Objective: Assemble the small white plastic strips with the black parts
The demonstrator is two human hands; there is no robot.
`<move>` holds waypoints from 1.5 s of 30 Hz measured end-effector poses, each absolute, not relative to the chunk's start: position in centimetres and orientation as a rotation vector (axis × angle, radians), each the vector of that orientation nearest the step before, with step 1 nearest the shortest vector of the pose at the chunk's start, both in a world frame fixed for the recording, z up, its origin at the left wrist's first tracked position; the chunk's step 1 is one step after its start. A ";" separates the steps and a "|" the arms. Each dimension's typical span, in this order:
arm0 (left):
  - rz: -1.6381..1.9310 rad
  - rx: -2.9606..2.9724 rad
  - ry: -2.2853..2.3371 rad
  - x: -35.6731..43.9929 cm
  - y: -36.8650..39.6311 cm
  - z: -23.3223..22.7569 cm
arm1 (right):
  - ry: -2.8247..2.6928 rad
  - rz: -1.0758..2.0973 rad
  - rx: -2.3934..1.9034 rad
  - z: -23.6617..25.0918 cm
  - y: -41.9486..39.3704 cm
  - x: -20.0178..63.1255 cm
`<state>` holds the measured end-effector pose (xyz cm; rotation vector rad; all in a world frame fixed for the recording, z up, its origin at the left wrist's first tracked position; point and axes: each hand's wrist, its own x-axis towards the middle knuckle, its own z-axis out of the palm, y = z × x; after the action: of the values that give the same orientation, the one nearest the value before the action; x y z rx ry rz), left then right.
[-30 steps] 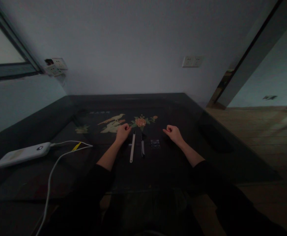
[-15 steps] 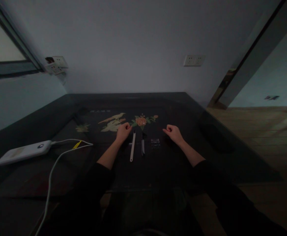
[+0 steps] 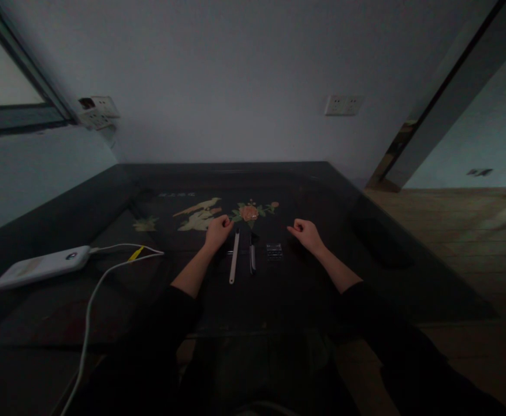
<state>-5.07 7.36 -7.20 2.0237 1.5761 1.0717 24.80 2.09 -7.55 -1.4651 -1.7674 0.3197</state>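
Note:
My left hand (image 3: 218, 232) rests on the dark table in a fist, with nothing showing in it. Just right of it lies a slim, pale stick-like tool (image 3: 234, 259) with a dark upper end and a small hole at its near end. Beside that is a shorter black and silver-grey tool (image 3: 252, 257), its kind unclear in the dim light. Farther right sits a small clear plastic piece (image 3: 274, 251), perhaps a case, with rows of ridges. My right hand (image 3: 307, 234), also curled into a fist, is apart from these things, to the right of the clear piece.
A white power bank (image 3: 43, 267) lies at the left, its white cable (image 3: 89, 312) running off the near edge. The dark table (image 3: 305, 294) bears a printed bird-and-flower picture (image 3: 248, 214). A wall (image 3: 218, 86) with sockets (image 3: 343, 105) stands behind it.

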 end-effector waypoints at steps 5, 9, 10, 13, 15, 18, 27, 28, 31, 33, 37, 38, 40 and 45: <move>1.095 1.989 1.568 -5.1 7.5 -7.2 | -1.773 0.322 -1.465 -7.6 2.1 24.8; 1.120 1.960 1.554 -5.2 7.6 -7.2 | -1.780 0.300 -1.475 -7.6 2.0 24.8; 1.125 1.952 1.552 -5.2 7.6 -7.1 | -1.782 0.298 -1.478 -7.6 2.0 24.8; 1.141 1.922 1.554 -5.5 7.8 -7.0 | -1.788 0.298 -1.483 -7.5 1.9 24.8; 1.148 1.903 1.560 -5.8 8.0 -7.0 | -1.791 0.299 -1.483 -7.5 1.9 24.8; 1.147 1.888 1.564 -6.2 8.2 -6.9 | -1.798 0.309 -1.481 -7.4 1.9 24.8; 1.116 1.861 1.548 -4.5 6.5 -4.9 | -1.797 0.320 -1.471 -7.4 1.8 24.7; 1.070 1.878 1.509 -4.2 6.1 -4.6 | -1.792 0.321 -1.468 -7.5 1.7 24.7; 0.872 1.957 1.382 -3.6 4.9 -3.9 | -1.780 0.328 -1.455 -7.5 1.8 24.7; 0.796 2.085 1.412 -3.2 4.0 -3.5 | -1.778 0.335 -1.450 -7.6 1.8 24.7; 0.611 2.220 1.478 -2.4 2.2 -3.1 | -1.788 0.338 -1.464 -7.6 1.8 24.7; 0.552 2.247 1.533 -2.2 1.7 -3.1 | -1.794 0.336 -1.468 -7.6 1.7 24.7; 0.432 2.285 1.672 -1.8 0.9 -2.9 | -1.807 0.333 -1.475 -7.5 1.7 24.7; 0.222 2.379 1.696 -1.1 -0.4 -2.9 | -1.810 0.341 -1.479 -7.3 1.5 24.5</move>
<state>-1.14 -0.36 -2.85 2.3788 1.6962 0.2217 24.55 1.48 -7.34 -1.4786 -1.8105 0.3406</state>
